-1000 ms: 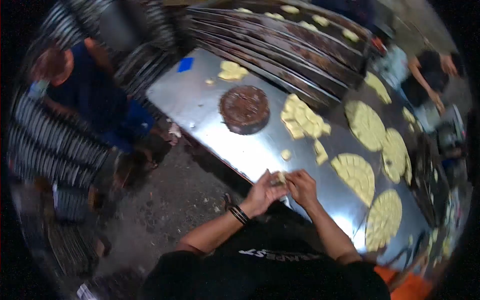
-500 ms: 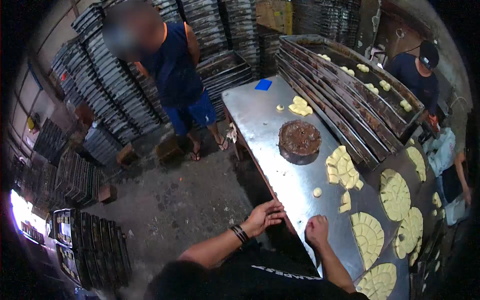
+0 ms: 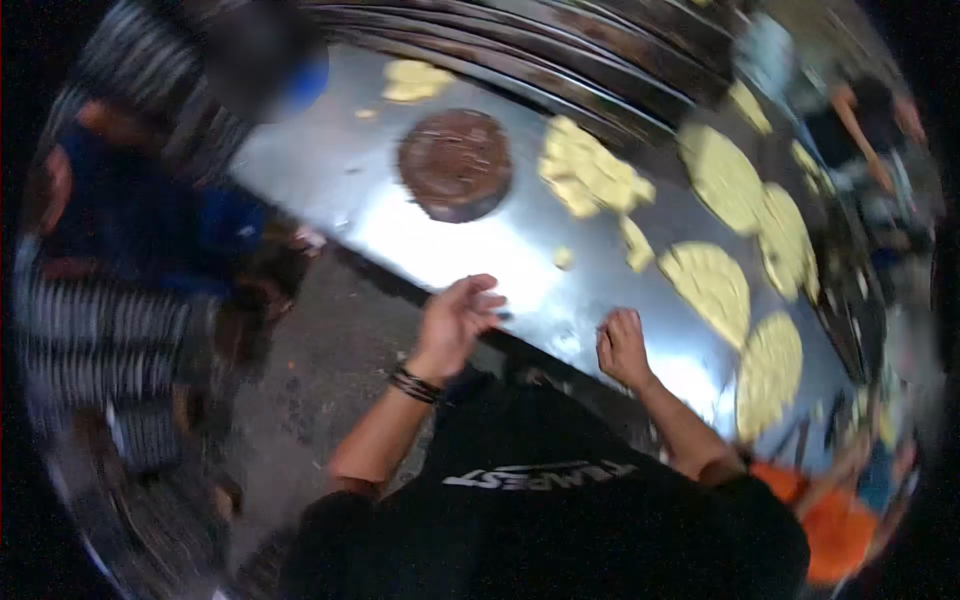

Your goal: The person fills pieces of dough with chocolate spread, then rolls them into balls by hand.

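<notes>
My left hand (image 3: 455,322), with bracelets at the wrist, hovers at the near edge of the metal table (image 3: 345,195), its fingers bent but apart and nothing in them. My right hand (image 3: 622,347) is curled closed over the table; whatever its fingers may hold is hidden. A small dough ball (image 3: 563,259) and a dough strip (image 3: 636,244) lie just beyond it. Farther back is a heap of cut yellow dough (image 3: 592,172). Left of that sits a round mass of brown filling (image 3: 455,165). To the right lies a scored half-round of dough (image 3: 708,286).
More flat dough pieces (image 3: 768,375) lie along the right side. Stacked dark trays (image 3: 560,62) line the table's back. A person in dark blue (image 3: 130,200) stands at left; other people are at right, one in orange (image 3: 838,535). Motion blurs the edges.
My view has swung to the right and down, so the table now spans the middle. My left hand has come up near the table edge; my right hand stays curled.
</notes>
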The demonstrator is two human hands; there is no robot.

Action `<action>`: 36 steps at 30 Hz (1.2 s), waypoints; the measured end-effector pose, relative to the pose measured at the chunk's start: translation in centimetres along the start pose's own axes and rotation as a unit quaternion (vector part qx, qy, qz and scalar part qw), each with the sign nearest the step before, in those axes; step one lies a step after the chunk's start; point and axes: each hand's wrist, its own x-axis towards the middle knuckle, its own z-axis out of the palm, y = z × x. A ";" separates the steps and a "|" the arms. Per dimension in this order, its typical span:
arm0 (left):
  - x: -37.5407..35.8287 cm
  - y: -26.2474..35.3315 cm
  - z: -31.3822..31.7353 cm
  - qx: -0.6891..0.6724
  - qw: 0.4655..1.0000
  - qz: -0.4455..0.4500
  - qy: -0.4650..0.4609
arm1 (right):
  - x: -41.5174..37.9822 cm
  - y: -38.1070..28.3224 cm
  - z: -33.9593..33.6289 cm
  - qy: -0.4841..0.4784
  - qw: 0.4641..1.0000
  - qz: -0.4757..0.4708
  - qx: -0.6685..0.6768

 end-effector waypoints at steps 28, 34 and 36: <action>7.4 -4.7 3.3 0.145 0.985 0.013 0.088 | 17.2 7.0 -0.2 0.001 0.972 0.227 0.061; 4.0 -5.0 3.1 0.133 0.982 0.059 0.119 | 15.7 8.0 1.4 0.108 0.964 0.192 0.148; 3.9 -5.4 4.3 0.141 0.977 0.090 0.130 | 14.1 7.6 -0.7 0.068 0.876 0.305 0.368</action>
